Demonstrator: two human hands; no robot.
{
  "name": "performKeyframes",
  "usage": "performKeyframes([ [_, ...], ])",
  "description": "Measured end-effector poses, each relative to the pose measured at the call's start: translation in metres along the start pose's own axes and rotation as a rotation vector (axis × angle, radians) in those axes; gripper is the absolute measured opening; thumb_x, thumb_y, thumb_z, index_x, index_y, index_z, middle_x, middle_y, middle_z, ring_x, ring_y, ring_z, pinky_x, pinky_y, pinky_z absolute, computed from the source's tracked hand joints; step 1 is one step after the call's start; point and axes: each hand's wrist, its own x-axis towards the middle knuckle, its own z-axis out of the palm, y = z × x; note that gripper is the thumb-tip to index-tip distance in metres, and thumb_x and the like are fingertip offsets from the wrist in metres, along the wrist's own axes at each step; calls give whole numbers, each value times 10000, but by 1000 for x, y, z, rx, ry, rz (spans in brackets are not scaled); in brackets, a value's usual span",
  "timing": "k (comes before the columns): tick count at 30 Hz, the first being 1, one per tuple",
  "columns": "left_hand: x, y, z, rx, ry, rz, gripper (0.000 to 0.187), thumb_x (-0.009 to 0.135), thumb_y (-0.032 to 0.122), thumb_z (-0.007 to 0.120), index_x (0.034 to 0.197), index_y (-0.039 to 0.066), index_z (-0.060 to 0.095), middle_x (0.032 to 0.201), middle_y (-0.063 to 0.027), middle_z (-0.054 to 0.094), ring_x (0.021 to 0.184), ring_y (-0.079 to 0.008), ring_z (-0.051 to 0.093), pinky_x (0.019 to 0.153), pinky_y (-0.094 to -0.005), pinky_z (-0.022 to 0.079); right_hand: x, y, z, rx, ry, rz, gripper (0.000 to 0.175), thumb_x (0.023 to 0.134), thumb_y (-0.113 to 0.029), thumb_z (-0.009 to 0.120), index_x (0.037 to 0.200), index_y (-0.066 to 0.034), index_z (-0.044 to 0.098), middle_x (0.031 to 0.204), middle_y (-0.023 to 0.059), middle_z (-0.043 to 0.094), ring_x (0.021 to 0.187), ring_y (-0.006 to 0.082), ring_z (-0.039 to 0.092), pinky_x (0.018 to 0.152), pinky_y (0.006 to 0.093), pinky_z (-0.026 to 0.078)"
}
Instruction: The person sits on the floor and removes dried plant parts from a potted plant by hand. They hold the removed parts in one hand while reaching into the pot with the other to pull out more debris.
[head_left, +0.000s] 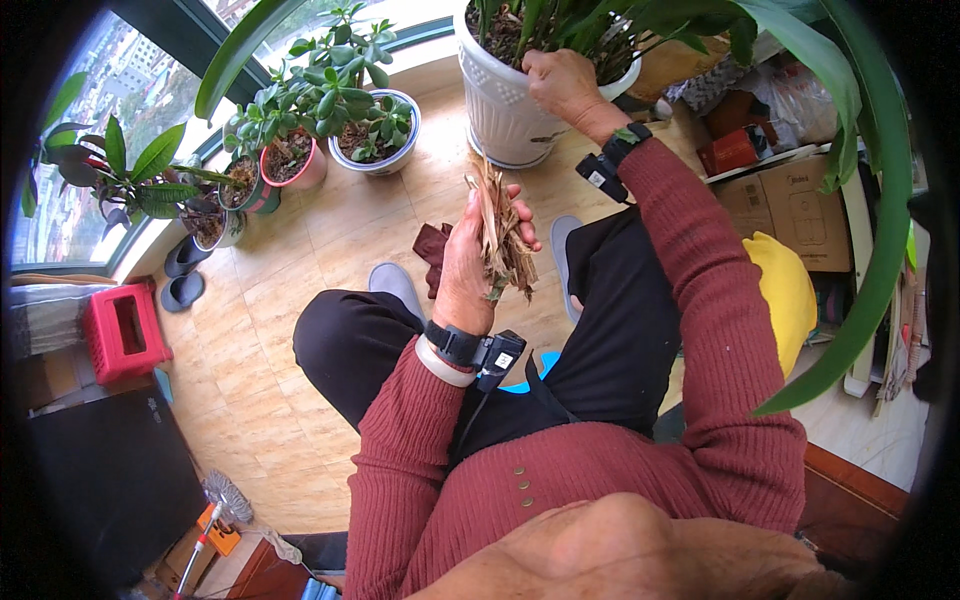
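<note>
My left hand (480, 251) is closed round a bundle of dry, brown plant leaves (504, 240), held upright above the floor between my knees. My right hand (561, 82) reaches over the rim of a large white plastic plant pot (499, 94), its fingers at the soil edge beside the stems; whether they pinch something is hidden. Long green strap leaves (877, 247) arch from this pot over the right side of the view. A dark red crumpled item (431, 251) lies on the floor behind my left hand.
Potted jade plants (337, 90) and other potted plants stand along the window at the upper left. Dark slippers (182, 291) and a red plastic stool (127, 334) are at the left. A cardboard box (787, 214) and a yellow cloth-like item (780, 300) are at the right.
</note>
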Motion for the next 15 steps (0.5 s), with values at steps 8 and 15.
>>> performKeyframes([
  [8,1,-1,-3,-30,-12,-2,576,1084,453,359,1285,-65,511,956,-138,627,777,-240,629,704,-376,565,3,-5,4,63,27,105,209,843,-211,556,890,-139,747,831,174,704,799,392,688,715,479,550],
  [15,0,-1,-4,-29,-15,6,571,1084,450,360,1279,-63,518,961,-146,637,773,-244,635,694,-385,572,8,-17,-4,61,-35,207,242,843,-261,574,885,-91,742,832,177,712,814,404,693,732,491,548],
])
